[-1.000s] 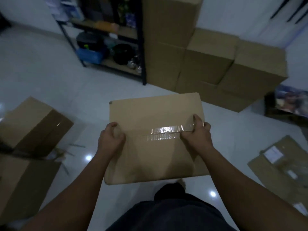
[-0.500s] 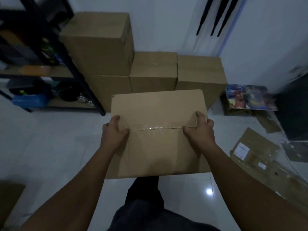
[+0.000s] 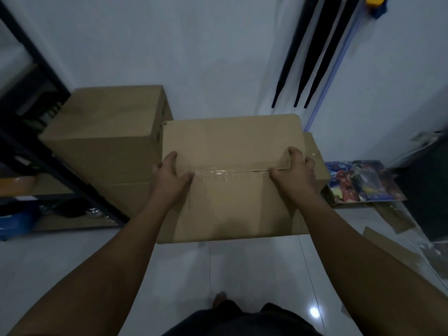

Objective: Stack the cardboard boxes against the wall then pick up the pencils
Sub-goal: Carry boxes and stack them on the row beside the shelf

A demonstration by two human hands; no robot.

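We hold the cardboard box [image 3: 230,146] at the centre of the frame, its taped seam facing up. Our left hand [image 3: 169,177] grips its left edge and our right hand [image 3: 294,174] its right edge, thumbs on top beside the tape and fingers curled over the sides. Left of centre, a stack of boxes [image 3: 104,139] stands against the white wall [image 3: 194,49]. A low box [image 3: 316,161] peeks out behind the right hand. Flattened cardboard [image 3: 392,251] lies on the floor [image 3: 242,267] at lower right.

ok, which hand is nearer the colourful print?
Right. Right hand grips the carried box on the edge facing the colourful print; left hand grips the opposite edge.
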